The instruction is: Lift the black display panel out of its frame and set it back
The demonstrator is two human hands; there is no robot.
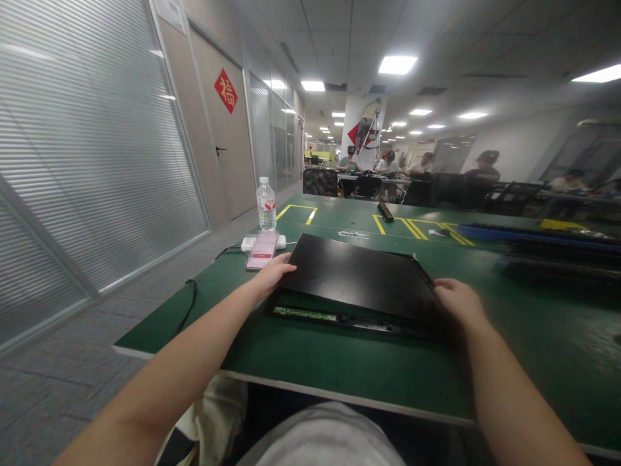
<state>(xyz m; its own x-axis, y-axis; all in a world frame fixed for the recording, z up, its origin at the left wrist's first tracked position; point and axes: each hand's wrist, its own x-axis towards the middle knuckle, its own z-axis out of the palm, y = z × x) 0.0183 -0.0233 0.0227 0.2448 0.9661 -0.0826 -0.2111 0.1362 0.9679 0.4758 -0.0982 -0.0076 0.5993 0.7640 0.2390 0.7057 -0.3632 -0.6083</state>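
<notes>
A flat, glossy black screen panel is held slightly tilted over the table. My left hand grips its left edge, thumb on top. On the opposite side, my right hand is closed on the right edge, with its fingertips hidden by the panel. Under the near edge, a long dark strip with a green circuit board shows; I cannot tell whether it is joined to the panel. A thin frame edge is visible at the panel's far right corner.
On the green table, a phone, a white power strip and a water bottle stand left. A dark slim part lies at the back. Dark strips and a blue tray lie right. Several people sit beyond.
</notes>
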